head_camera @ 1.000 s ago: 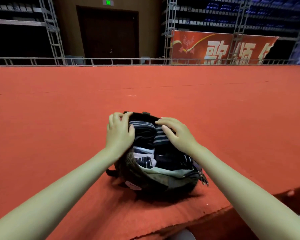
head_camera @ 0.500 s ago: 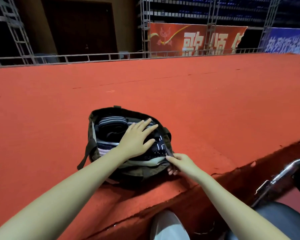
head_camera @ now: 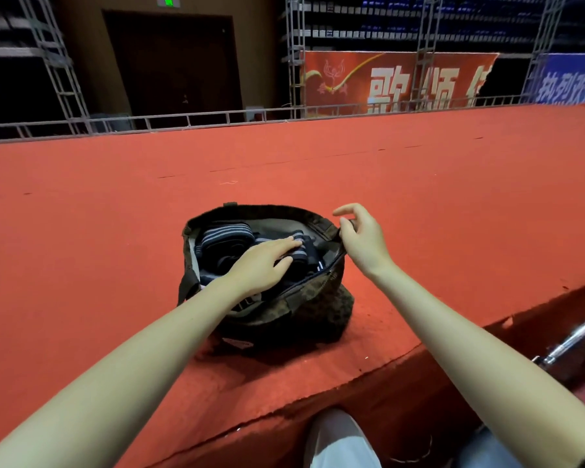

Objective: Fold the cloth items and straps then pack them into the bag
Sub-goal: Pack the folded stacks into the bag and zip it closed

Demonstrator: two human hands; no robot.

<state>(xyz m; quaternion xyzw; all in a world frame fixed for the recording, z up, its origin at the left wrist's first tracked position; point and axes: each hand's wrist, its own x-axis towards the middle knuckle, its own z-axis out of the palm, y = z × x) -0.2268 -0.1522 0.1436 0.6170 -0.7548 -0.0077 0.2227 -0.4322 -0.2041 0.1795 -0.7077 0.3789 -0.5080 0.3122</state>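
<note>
Bag sits on the red stage carpet near its front edge, stuffed with striped straps. Left hand lies flat on the pile, fingers straight. Right hand pinches something at the rim's 3 o'clock, probably the zipper pull. Risk: the zipper could snag a strap if the pile springs up.

- Both forearms bare to the frame's edge, with no sleeve on either.
- No ring, watch or band on the left grip or the right grip.
- Below the arms, pale trousers, possibly white.
</note>
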